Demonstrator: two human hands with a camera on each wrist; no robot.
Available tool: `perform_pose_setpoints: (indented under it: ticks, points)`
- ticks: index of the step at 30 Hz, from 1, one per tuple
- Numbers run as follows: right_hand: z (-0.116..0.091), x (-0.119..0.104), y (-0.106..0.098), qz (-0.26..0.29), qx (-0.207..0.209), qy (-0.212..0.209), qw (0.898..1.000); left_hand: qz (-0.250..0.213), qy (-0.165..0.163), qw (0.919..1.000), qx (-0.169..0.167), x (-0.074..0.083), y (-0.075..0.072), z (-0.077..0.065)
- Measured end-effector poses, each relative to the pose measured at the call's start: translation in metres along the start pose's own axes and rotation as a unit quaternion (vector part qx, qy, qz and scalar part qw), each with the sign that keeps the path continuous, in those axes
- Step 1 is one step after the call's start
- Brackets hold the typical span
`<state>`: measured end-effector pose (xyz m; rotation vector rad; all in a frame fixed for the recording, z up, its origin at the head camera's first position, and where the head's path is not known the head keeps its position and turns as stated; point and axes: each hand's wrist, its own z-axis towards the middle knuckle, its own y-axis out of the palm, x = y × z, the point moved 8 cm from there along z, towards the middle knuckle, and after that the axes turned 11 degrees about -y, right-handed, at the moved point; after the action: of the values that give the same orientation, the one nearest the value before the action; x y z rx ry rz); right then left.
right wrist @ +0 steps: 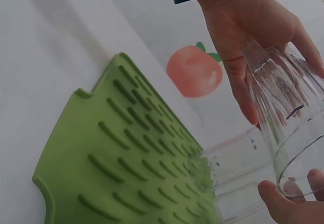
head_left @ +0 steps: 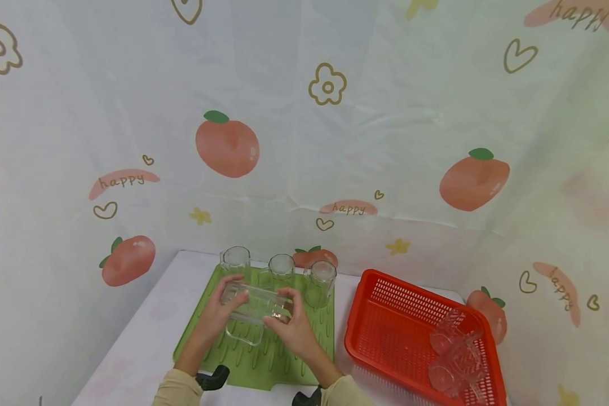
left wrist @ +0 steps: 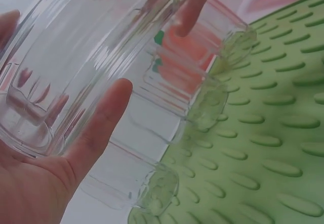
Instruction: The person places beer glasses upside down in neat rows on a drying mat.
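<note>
Starting from your left, the tabletop (head_left: 142,327) shows as a white strip running back to its far left corner. Next comes the green mat (head_left: 256,373), its far edge near the tabletop's far edge. The left mug (head_left: 237,262) stands at the mat's far left corner, handle toward the left. In front of it, your left hand (head_left: 218,310) grips one end of the held mug (head_left: 257,301), thumb laid along the glass. You have this clear mug on its side above the middle of the mat, its handle hanging toward the near edge. The middle mug (head_left: 282,268) stands behind it, along the mat's far edge. Your right hand (head_left: 295,330) grips the other end between thumb and fingers. The right mug (head_left: 323,282) stands at the mat's far right corner, well apart from the middle one. Just beside the mat's right edge, the red basket (head_left: 354,316) sits at an angle. The basket mugs (head_left: 444,375) lie together toward its right end, overlapping so you cannot count them surely.
</note>
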<state>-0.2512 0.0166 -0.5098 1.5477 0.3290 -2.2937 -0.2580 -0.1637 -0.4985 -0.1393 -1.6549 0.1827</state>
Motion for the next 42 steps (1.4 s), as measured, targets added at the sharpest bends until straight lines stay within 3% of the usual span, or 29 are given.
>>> perform_pose_setpoints:
  ticks: [6,13,18,26,32,39,42]
  points:
    - [-0.002,0.002,-0.002,-0.073,0.004,0.011,0.997,0.030,0.003,0.9992,0.027,0.000,-0.006,0.001]
    - [-0.004,-0.001,-0.007,-0.131,0.006,0.004,0.991,0.032,0.012,0.9992,0.020,0.003,-0.009,0.002]
    - [-0.005,-0.007,-0.013,-0.182,0.008,0.000,0.983,0.056,0.011,0.9978,0.035,0.004,-0.016,0.000]
    - [-0.007,-0.013,-0.020,-0.302,-0.012,-0.003,0.953,0.077,0.017,0.9952,0.058,0.005,-0.028,0.001]
    - [-0.010,-0.014,-0.023,-0.380,-0.034,-0.010,0.924,0.113,0.017,0.9898,0.086,0.007,-0.036,0.001]
    - [-0.014,-0.018,-0.034,-0.443,-0.040,0.001,0.896,0.139,0.037,0.9840,0.105,0.007,-0.037,0.000]
    - [-0.014,-0.025,-0.040,-0.463,-0.046,-0.008,0.885,0.152,0.049,0.9785,0.131,0.006,-0.044,-0.003]
